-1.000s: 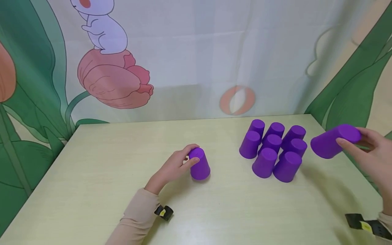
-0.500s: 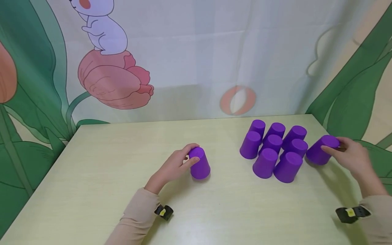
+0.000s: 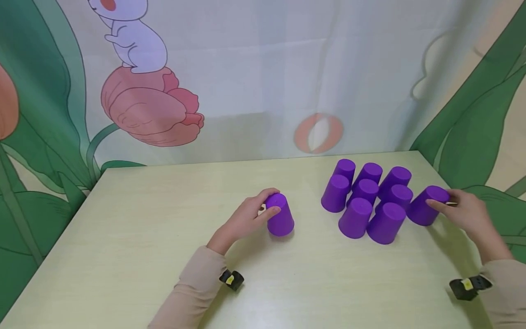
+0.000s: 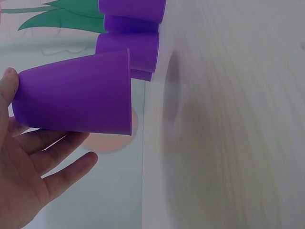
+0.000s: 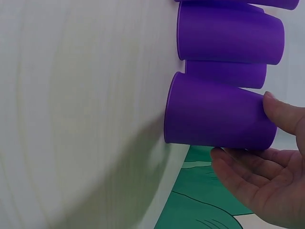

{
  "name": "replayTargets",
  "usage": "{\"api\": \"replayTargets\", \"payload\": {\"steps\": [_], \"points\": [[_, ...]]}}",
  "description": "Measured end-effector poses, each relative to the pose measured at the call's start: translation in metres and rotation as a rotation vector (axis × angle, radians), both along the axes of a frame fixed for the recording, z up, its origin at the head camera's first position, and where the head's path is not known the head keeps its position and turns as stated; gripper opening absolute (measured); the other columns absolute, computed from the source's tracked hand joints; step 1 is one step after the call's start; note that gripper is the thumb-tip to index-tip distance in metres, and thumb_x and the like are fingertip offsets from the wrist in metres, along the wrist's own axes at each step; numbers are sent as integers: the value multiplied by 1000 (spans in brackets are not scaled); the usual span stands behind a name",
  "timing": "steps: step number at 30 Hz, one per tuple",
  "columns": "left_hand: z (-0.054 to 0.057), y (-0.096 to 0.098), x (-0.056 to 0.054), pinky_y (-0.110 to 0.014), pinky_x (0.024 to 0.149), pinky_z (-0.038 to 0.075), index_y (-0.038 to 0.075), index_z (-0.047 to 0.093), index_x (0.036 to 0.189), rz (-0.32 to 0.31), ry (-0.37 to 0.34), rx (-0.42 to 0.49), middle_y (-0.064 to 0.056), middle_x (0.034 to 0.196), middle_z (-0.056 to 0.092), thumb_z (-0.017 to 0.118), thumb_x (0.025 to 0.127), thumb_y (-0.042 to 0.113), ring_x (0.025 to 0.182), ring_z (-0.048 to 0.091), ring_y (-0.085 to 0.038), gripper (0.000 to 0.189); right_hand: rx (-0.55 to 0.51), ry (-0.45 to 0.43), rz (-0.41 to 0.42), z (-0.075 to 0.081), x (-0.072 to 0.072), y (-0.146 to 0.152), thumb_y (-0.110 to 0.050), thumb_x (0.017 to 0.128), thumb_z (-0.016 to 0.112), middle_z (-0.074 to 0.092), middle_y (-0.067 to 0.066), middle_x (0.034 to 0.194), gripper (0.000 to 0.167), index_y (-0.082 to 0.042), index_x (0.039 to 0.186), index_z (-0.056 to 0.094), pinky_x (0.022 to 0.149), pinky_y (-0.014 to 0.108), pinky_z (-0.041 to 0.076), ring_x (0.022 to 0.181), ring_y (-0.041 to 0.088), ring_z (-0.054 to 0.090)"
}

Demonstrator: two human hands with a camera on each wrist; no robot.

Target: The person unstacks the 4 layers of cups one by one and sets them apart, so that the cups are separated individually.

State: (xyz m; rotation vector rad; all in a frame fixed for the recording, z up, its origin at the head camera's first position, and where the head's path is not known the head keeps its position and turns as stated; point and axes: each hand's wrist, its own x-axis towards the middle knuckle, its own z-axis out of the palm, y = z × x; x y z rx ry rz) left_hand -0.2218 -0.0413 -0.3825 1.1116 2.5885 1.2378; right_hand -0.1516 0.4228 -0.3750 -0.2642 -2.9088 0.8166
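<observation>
My left hand (image 3: 246, 217) pinches an upside-down purple cup (image 4: 74, 95) near its base, thumb on one side and fingers on the other. In the left wrist view the rim of this cup stands off the table, with a shadow below. At the right, my right hand (image 3: 470, 212) holds another upside-down purple cup (image 5: 217, 112) by its upper part. That cup's rim is right at the table, beside the group of several upturned purple cups (image 3: 365, 192). The front cup (image 3: 386, 224) of the group is close to the cup in my right hand.
The pale wooden table (image 3: 164, 256) reaches back to a printed curtain (image 3: 255, 82) with a rabbit, flowers and leaves. The table's right edge runs close by my right hand. A black wrist strap (image 3: 232, 279) is on each arm.
My right hand has brought its cup left and down from the air to the table beside the group. My left hand has shifted slightly right with its cup.
</observation>
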Motion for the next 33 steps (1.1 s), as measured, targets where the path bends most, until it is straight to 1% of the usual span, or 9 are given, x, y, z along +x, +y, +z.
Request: {"api": "replayTargets", "payload": {"steps": [2, 7, 10, 13, 18, 24, 30, 33], "points": [[1, 6, -1, -36, 80, 46, 5, 43, 127, 6, 2, -4, -12, 111, 60, 52, 94, 22, 96, 56, -22, 39, 1, 7, 2, -1, 0, 1, -36, 90, 55, 46, 42, 111, 64, 20, 117, 42, 70, 54, 42, 97, 54, 47], [1, 25, -3, -37, 79, 46, 6, 44, 127, 24, 57, -31, -11, 110, 61, 54, 92, 25, 94, 57, -22, 40, 5, 13, 1, -1, 1, 0, -34, 90, 55, 47, 42, 110, 61, 20, 116, 43, 69, 53, 42, 96, 53, 47], [1, 37, -5, -35, 81, 46, 6, 43, 127, 24, 94, -52, -11, 110, 61, 53, 93, 28, 96, 57, -21, 42, 14, 23, 4, -1, 2, 0, -33, 90, 56, 48, 41, 108, 60, 19, 115, 44, 68, 52, 43, 94, 53, 48], [-1, 49, -6, -35, 83, 46, 7, 42, 128, 25, 108, -76, -11, 112, 60, 51, 93, 31, 101, 57, -22, 43, 22, 34, 8, -2, 2, 0, -33, 89, 57, 50, 41, 106, 58, 19, 114, 45, 68, 52, 43, 92, 52, 50], [0, 69, -9, -35, 82, 46, 8, 41, 130, 29, 119, -120, -10, 113, 60, 50, 94, 34, 101, 57, -22, 46, 11, 36, 4, -3, 3, 0, -33, 89, 56, 50, 41, 107, 59, 18, 115, 44, 68, 53, 42, 94, 52, 49], [0, 88, -11, -33, 81, 47, 8, 41, 131, 16, 108, -176, -10, 112, 60, 48, 94, 37, 100, 58, -22, 48, 5, 39, 10, -3, 3, -2, -33, 89, 57, 50, 41, 107, 59, 19, 115, 44, 70, 54, 42, 94, 52, 49], [0, 105, -11, -30, 78, 48, 8, 42, 131, -2, 112, -212, -8, 109, 61, 46, 94, 40, 97, 59, -19, 49, -5, 27, 6, -3, 3, -3, -33, 89, 57, 48, 41, 108, 60, 20, 116, 43, 71, 54, 42, 95, 52, 48], [1, 111, -12, -30, 79, 47, 9, 42, 131, -9, 116, -231, -7, 111, 61, 46, 94, 40, 98, 59, -19, 49, -9, 22, 5, -1, 3, -2, -33, 90, 56, 48, 41, 109, 60, 19, 117, 42, 71, 55, 42, 97, 53, 47]]}}
